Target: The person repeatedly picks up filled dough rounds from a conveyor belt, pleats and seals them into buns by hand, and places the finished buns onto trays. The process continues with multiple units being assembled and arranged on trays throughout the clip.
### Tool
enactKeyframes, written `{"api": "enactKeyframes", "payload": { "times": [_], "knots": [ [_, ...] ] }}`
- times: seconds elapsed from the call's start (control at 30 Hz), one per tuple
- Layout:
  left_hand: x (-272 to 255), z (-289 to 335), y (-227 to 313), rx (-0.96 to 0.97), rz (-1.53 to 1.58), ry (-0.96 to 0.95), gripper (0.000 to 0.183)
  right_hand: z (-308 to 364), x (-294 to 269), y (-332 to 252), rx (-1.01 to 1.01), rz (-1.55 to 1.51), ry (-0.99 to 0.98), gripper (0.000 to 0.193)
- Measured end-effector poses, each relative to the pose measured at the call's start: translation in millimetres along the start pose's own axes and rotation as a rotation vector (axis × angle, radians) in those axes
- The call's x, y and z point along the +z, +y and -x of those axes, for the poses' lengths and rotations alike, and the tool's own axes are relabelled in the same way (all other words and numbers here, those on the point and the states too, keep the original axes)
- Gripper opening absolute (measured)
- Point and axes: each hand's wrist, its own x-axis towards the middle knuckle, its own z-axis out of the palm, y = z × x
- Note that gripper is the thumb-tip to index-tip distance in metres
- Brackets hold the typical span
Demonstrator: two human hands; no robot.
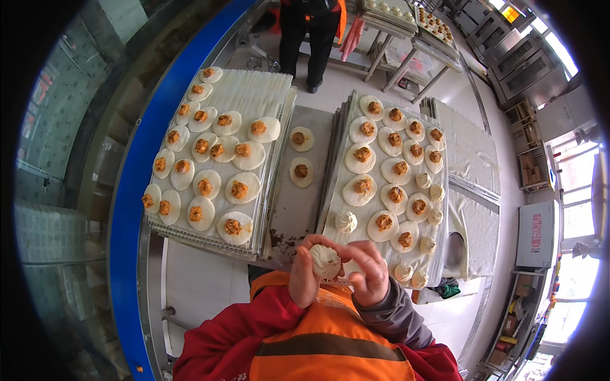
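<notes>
Pleated bun (326,261), pale and round with folds drawn toward its middle, sits between a worker's two hands at the lower centre of the frame in the head view. Likeliest to go wrong is the dough itself: too hard a pinch at the folds could tear the skin, while too light a one could leave a gap for filling to escape. Uneven pressure from either side might also squash the bun out of round, and a loose hold could let it fall. A careless sweep up the frame could knock the finished bun (345,221) on the right-hand tray (335,204), or smear the nearby filled dough round (383,225). On the left-hand tray (254,95), where some rounds touch, sticking looks possible.

Left hand (305,272) is cupped, its fingers curved partway closed about the bun's left side and bearing it. Right hand (367,270) is half curled, fingertips at the bun's right edge; whether they grip dough or merely rest against it cannot be told. Two more filled rounds (302,171) lie on the tabletop (298,216) between the trays, at upper centre.
</notes>
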Motion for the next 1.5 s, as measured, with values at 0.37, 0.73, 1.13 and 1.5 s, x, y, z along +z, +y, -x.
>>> {"api": "enactKeyframes", "payload": {
  "times": [0.37, 0.73, 1.13, 1.5],
  "knots": [
    [-26, -22, 27, 0.103, 0.016, 0.019, 0.09, -82, 29, 0, -0.341, 0.118, -0.515, 0.073],
    [-203, 47, 65, 0.04, 0.185, 0.503, 0.078, -330, 139, 247, 0.31, 0.255, -0.126, 0.067],
    [-269, 136, 86, -0.005, -0.043, 0.917, 0.07, -458, 219, 387, 0.382, 0.475, -0.085, 0.114],
    [-152, 25, 68, -0.198, -0.307, 0.207, 0.029, -224, -74, 144, 0.05, 0.379, -0.546, 0.048]
  ]
}}
